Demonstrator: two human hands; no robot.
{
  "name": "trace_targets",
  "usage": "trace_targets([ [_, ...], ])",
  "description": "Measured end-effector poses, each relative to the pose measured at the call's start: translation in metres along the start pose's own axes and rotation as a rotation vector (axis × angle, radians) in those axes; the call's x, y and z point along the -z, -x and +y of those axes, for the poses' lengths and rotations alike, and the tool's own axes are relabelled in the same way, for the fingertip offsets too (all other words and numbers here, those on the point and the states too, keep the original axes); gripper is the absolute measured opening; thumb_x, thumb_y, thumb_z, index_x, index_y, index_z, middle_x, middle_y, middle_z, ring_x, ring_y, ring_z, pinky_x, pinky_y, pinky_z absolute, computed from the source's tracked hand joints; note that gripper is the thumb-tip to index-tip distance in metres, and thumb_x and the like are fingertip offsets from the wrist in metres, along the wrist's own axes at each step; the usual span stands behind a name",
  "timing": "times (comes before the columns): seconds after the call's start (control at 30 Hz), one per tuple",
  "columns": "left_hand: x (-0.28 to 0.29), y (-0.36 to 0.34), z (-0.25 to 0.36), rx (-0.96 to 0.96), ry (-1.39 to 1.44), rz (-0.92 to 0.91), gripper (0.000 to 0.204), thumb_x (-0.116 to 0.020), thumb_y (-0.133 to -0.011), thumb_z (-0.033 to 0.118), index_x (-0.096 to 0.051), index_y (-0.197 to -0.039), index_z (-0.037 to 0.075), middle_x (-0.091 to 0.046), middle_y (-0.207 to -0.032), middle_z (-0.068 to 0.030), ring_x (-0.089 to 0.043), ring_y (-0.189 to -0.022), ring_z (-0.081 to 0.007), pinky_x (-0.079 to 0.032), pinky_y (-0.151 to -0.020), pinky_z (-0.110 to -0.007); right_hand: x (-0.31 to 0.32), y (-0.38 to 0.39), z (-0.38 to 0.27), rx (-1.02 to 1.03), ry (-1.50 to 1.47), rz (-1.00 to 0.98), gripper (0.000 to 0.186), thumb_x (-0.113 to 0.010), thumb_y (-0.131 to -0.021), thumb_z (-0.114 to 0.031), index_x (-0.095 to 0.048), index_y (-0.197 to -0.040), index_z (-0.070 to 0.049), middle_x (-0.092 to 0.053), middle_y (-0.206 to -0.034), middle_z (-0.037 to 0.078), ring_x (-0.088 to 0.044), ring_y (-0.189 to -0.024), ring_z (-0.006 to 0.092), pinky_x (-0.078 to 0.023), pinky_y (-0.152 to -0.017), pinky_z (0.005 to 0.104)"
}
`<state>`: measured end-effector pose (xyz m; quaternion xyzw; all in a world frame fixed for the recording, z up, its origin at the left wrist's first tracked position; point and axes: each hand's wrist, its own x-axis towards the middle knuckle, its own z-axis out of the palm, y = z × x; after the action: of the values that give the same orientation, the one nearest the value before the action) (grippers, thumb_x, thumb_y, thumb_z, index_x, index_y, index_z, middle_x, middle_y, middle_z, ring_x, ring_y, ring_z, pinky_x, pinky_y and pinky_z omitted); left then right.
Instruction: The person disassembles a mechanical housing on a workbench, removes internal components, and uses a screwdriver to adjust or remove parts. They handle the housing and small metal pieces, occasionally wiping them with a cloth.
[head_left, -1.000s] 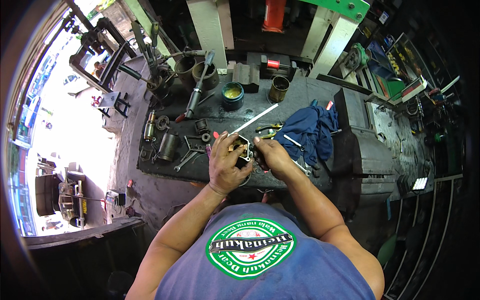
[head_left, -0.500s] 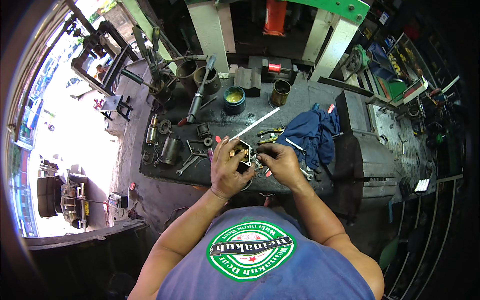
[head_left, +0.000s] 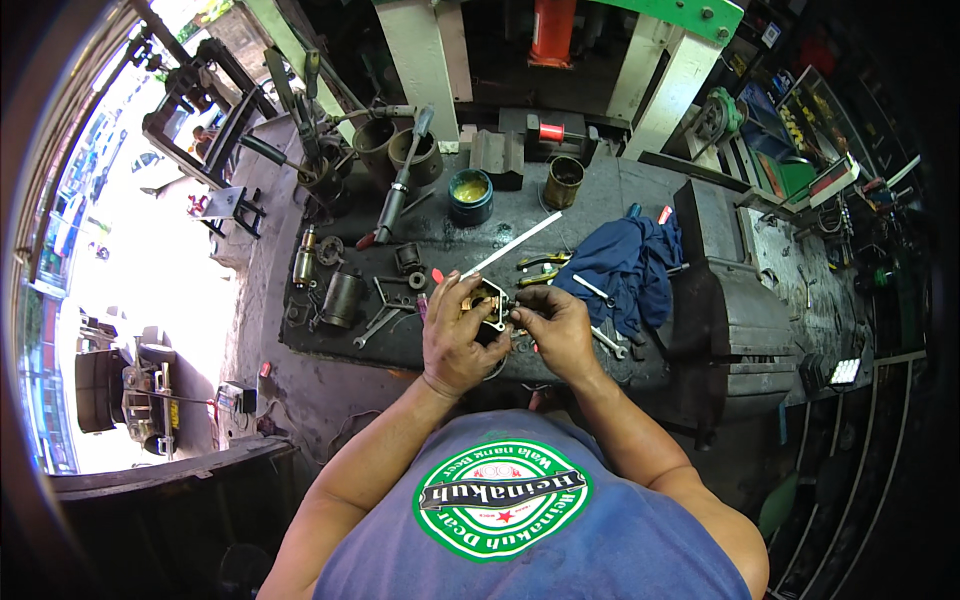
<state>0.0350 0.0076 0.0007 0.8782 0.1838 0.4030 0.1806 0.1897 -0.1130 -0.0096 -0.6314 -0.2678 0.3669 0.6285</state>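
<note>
My left hand (head_left: 456,340) is wrapped round a small metal housing (head_left: 499,312) with a pale rim and copper-coloured parts inside. At the housing's right side my right hand (head_left: 560,325) has thumb and forefinger pinched together. Whatever sits between those fingertips is too small and dark to name. Both hands are above the near edge of a dark workbench (head_left: 460,238). Left of them lie open-end wrenches (head_left: 376,328), a metal cylinder (head_left: 343,298) and a washer-like ring (head_left: 416,282).
A blue cloth (head_left: 625,265) lies on the right beside yellow-handled pliers (head_left: 540,262) and a wrench (head_left: 610,343). Behind are a tub of yellowish grease (head_left: 469,197), a rusty can (head_left: 562,185) and a long grey tool (head_left: 398,190). A press frame (head_left: 420,70) stands at the back.
My right fingertips have shifted slightly against the housing's side. My left hand keeps its hold, and the bench things lie as before.
</note>
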Motion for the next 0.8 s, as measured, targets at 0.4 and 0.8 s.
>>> trace_targets([
  [0.4,-0.001,0.002,-0.003,0.01,0.003,-0.002,0.043,-0.092,-0.076,0.028,-0.081,-0.111,0.004,-0.067,-0.145,-0.0191,-0.059,-0.141,-0.0484,-0.048,-0.12,-0.057,0.002,-0.001,-0.008,0.009,0.038,-0.003,0.023,-0.076,-0.104,-0.001,-0.078,-0.124,0.011,-0.084,-0.107,0.016,-0.08,-0.095,0.0179,-0.065,-0.086,0.0306],
  [0.8,-0.003,0.001,-0.002,-0.004,-0.014,0.007,0.043,-0.093,-0.075,0.027,-0.08,-0.11,0.003,-0.067,-0.144,-0.0187,-0.059,-0.14,-0.0481,-0.049,-0.12,-0.057,0.001,-0.019,-0.008,-0.17,0.218,-0.104,0.048,-0.059,-0.119,-0.039,-0.072,-0.094,0.0,-0.06,-0.07,-0.001,-0.053,-0.063,0.009,-0.043,-0.056,0.0325],
])
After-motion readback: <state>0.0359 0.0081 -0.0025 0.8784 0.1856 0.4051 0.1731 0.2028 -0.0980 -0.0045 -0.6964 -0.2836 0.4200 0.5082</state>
